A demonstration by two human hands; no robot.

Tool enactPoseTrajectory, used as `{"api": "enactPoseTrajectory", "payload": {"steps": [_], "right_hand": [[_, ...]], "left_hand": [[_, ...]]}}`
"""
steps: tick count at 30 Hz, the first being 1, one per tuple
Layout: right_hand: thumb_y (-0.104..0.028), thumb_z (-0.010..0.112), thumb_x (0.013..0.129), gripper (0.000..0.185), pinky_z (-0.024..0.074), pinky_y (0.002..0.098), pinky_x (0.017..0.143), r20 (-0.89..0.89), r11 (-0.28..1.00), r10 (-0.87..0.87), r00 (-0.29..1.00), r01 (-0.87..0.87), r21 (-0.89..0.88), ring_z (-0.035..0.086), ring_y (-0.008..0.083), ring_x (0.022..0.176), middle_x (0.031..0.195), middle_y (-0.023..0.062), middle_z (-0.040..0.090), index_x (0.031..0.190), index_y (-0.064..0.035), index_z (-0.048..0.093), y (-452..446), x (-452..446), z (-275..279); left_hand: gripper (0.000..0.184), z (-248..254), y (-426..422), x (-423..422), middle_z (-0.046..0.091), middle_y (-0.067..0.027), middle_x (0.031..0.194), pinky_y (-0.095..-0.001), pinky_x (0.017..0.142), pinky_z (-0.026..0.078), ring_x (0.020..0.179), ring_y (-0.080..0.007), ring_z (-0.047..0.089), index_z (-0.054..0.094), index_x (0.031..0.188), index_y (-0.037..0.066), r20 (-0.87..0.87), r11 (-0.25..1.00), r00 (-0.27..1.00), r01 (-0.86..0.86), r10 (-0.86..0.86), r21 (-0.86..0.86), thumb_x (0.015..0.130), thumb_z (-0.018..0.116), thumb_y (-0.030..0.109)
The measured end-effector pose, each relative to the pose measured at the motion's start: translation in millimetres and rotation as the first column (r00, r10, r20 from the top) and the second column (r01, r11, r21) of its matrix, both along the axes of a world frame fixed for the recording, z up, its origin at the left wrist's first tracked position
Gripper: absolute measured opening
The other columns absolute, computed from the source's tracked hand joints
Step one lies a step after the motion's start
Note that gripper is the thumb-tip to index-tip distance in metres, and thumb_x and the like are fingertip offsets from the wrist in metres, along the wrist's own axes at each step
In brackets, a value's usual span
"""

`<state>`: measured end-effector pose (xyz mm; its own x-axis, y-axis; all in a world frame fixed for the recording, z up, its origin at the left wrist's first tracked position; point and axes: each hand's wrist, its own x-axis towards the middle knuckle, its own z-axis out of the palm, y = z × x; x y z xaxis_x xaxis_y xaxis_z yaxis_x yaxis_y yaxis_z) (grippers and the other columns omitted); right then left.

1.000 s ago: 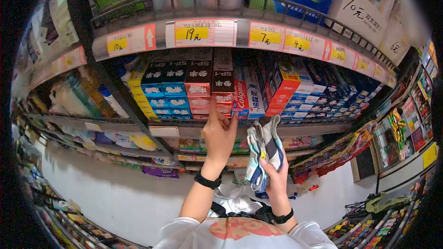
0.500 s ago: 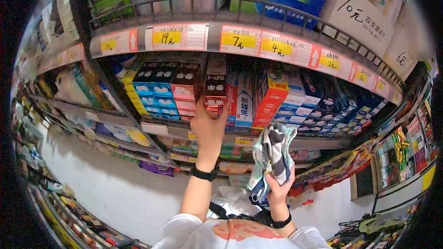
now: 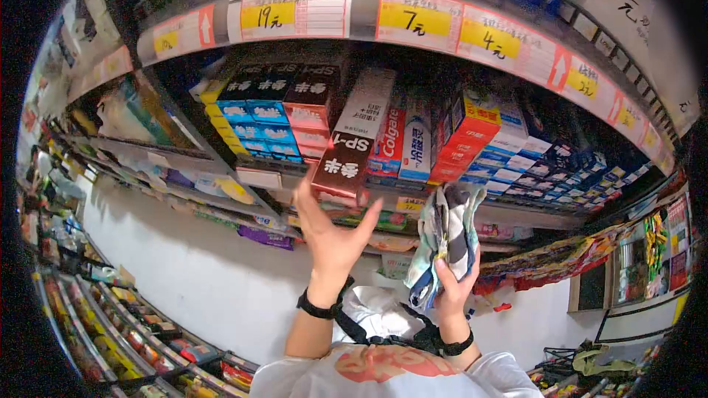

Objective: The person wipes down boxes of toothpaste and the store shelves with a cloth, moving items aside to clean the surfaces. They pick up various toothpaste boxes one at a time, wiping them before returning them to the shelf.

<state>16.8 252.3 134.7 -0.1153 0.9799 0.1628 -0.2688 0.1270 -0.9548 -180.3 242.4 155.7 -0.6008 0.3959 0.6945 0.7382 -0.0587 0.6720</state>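
A long dark toothpaste box (image 3: 345, 149) marked SP-1 juts out past the shelf front at a slant, its near end towards me. My left hand (image 3: 330, 232) is just below that end, thumb and fingers spread apart; the fingertips on the left come close to the box, and I cannot tell if they touch it. In my right hand (image 3: 456, 284) is a bunched, folded cloth (image 3: 447, 239) in white, grey and pale green, gripped at its lower end and held upright before the shelf.
Stacked blue toothpaste boxes (image 3: 267, 133) stand to the left, a red Colgate box (image 3: 389, 136) and red-and-yellow boxes (image 3: 468, 136) to the right. Above runs a shelf edge with price tags (image 3: 417, 18). A wire rail (image 3: 590, 37) guards the upper shelf.
The dark toothpaste box has come forward out of its row. My left hand has moved lower and its fingers have opened. The view has moved closer to the shelf; the right hand still holds the cloth.
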Motion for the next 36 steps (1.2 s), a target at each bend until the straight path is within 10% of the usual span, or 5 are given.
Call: {"api": "enactPoseTrajectory", "payload": {"steps": [14, 21, 26, 29, 36], "right_hand": [[-0.008, 0.074, 0.07, 0.061, 0.0374, 0.0407, 0.103, 0.241, 0.965, -0.128, 0.962, 0.066, 0.253, 0.052, 0.0299, 0.118, 0.13, 0.0199, 0.053, 0.126, 0.0029, 0.052, -35.5, -17.2, -18.0], [-0.031, 0.05, 0.086, 0.037, 0.034, 0.0281, 0.049, 0.681, 0.284, -0.037, 0.731, -0.646, 0.708, 0.043, 0.0156, 0.053, 0.124, 0.0075, 0.064, 0.114, -0.0144, 0.069, -46.5, -57.3, 56.8], [-0.032, 0.05, 0.087, 0.037, 0.0358, 0.0284, 0.05, 0.796, 0.237, 0.129, 0.591, -0.798, 0.555, 0.046, 0.0168, 0.056, 0.125, 0.0104, 0.063, 0.111, -0.0124, 0.07, -54.3, -102.7, 70.7], [-0.026, 0.058, 0.077, 0.05, 0.0512, 0.033, 0.072, 0.77, 0.386, 0.341, 0.54, -0.827, 0.409, 0.063, 0.0254, 0.085, 0.136, 0.0069, 0.055, 0.126, -0.0146, 0.061, -43.2, -114.6, 20.1], [-0.015, 0.065, 0.067, 0.058, 0.0508, 0.0392, 0.087, 0.842, 0.654, 0.116, 0.527, -0.678, 0.335, 0.061, 0.0294, 0.106, 0.137, 0.0079, 0.053, 0.126, -0.0146, 0.06, -58.0, -135.2, -31.7]], "left_hand": [[0.08, -21.4, -66.2, -40.1, 0.05, -0.0262, 0.134, -0.0394, 0.094, 0.049, 0.116, -0.031, 0.058, 0.042, 0.132, -0.008, 0.041, 0.905, 0.914, 0.392, -0.403, 0.162, 0.066, 0.084, 0.01], [0.061, -78.7, -168.3, -55.8, 0.051, -0.0305, 0.131, -0.0481, 0.1, 0.045, 0.123, -0.0379, 0.052, 0.045, 0.133, -0.001, 0.255, 0.811, 0.771, 0.569, -0.584, 0.136, 0.081, 0.074, 0.014], [0.042, -183.7, -223.3, -57.3, 0.061, -0.022, 0.12, -0.04, 0.092, 0.051, 0.104, -0.0248, 0.063, 0.053, 0.127, -0.002, 0.817, 0.743, -0.34, 0.351, -0.466, 0.57, 0.092, 0.061, 0.021], [0.072, -99.3, -208.0, -77.4, 0.06, -0.0202, 0.123, -0.0418, 0.101, 0.045, 0.115, -0.0294, 0.058, 0.047, 0.132, 0.0, 0.224, 0.85, 0.849, 0.512, -0.478, -0.128, 0.076, 0.08, 0.029], [0.077, -108.8, -229.2, -104.7, 0.062, -0.0219, 0.118, -0.0394, 0.093, 0.051, 0.107, -0.03, 0.063, 0.052, 0.126, -0.003, 0.35, 0.863, 0.84, 0.485, -0.415, -0.14, 0.059, 0.087, 0.012]]}}
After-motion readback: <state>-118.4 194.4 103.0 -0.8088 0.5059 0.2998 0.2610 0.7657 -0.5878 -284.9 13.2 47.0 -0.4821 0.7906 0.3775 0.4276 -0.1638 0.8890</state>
